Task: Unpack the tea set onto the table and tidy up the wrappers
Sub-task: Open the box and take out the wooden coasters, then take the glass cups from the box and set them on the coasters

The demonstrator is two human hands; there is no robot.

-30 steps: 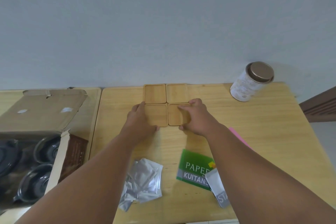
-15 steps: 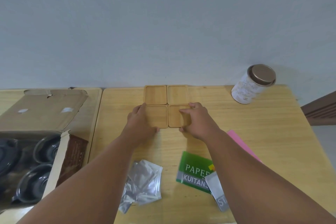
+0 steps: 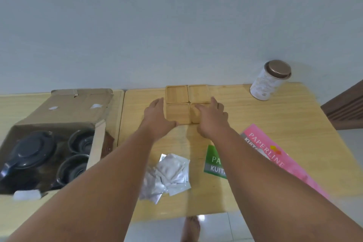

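While both hands rest on the four wooden coasters (image 3: 187,103) near the top middle of the frame, the job in hand looks like squaring them into a neat block. To do it well, I think the hands should push softly from the sides so the edges meet and none slides over another.

The left hand (image 3: 157,119) lies flat beside the lower left coaster, fingers straight and close together, thumb touching its near edge. Its grip is spread flat, not pinching anything. The right hand (image 3: 211,119) lies partly on top of the lower right coaster, fingers stretched out and pressing down. It holds nothing either. Both arms reach straight out from the bottom of the frame.

The coasters sit on the tabletop (image 3: 255,120), close to the wall. The teapot (image 3: 29,155) and dark cups (image 3: 78,155) are not yet out of the cardboard box (image 3: 94,137) at the left. Silver wrappers (image 3: 169,175) lie in a loose pile near the lower middle, between the arms, and need tidying.
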